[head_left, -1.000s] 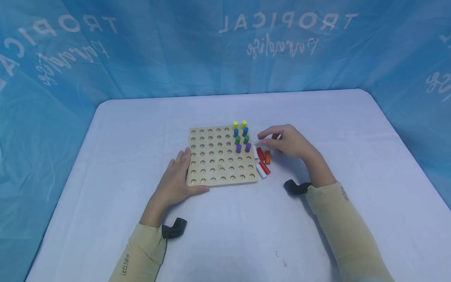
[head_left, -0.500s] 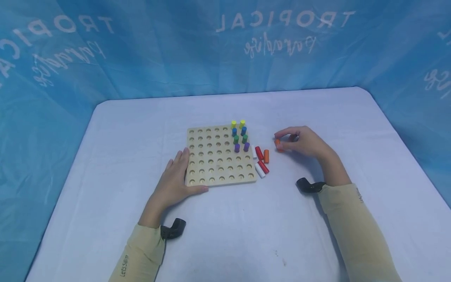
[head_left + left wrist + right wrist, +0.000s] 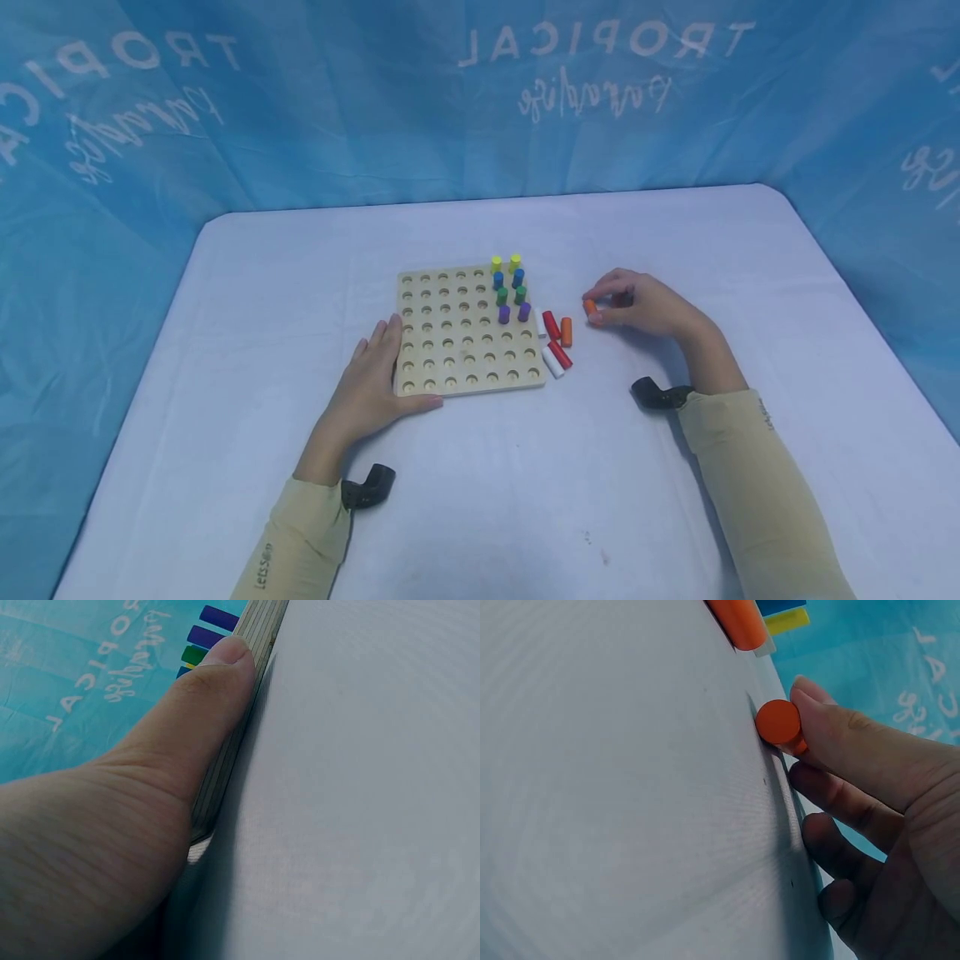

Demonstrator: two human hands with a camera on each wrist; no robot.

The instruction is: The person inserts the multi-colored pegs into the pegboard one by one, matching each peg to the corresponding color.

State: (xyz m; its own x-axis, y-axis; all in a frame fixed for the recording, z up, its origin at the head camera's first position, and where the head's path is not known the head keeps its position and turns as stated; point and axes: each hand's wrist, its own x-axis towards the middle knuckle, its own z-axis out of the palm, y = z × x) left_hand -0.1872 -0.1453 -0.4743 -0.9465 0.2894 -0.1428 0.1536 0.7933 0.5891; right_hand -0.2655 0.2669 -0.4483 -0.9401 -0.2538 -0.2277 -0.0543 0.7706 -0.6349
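In the head view my left hand [image 3: 366, 398] lies at the near left corner of a pale wooden pegboard [image 3: 459, 352], fingers extended along its left side. My thumb [image 3: 214, 697] presses the near edge in the left wrist view. My right hand [image 3: 641, 306], right of the board, pinches an orange peg [image 3: 778, 722] between thumb and fingers, low over the white cloth. Yellow [image 3: 515, 263], blue [image 3: 518, 277], green [image 3: 521, 295] and purple pegs [image 3: 524, 312] stand in pairs in the board's two right columns.
Between the board and my right hand lie a second orange peg [image 3: 566, 332], two red pegs [image 3: 560, 355] and two white pegs [image 3: 553, 362]. A white cloth [image 3: 480, 500] covers the table. Blue printed curtains [image 3: 420, 125] hang behind and at the sides.
My right hand has moved right, away from the board's edge, and its fingers have closed on the orange peg. My left hand keeps its place on the board.
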